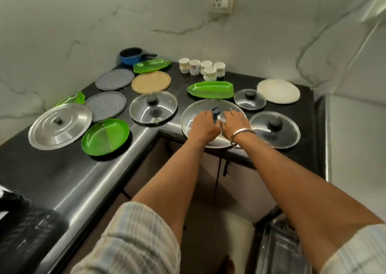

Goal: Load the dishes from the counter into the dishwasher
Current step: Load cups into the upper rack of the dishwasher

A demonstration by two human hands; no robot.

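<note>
A large round steel lid [205, 104] with a dark blue knob [215, 111] lies at the counter's inner corner. My left hand [205, 126] rests on it, fingers stretched to the knob and touching it. My right hand [234, 123], a metal bangle on its wrist, lies on the lid just right of the knob, thumbs nearly meeting. Around it lie a glass lid [153, 108], a second glass lid [274, 129], a small glass lid [249, 99] and a green leaf-shaped tray [211, 88]. No dishwasher is plainly visible.
On the black counter [62, 169] also lie a ribbed steel lid [59, 125], a green round plate [105, 135], two grey plates [105, 106], a tan plate [151, 81], a white plate [278, 90], several cups [202, 67] and a blue saucepan [130, 56].
</note>
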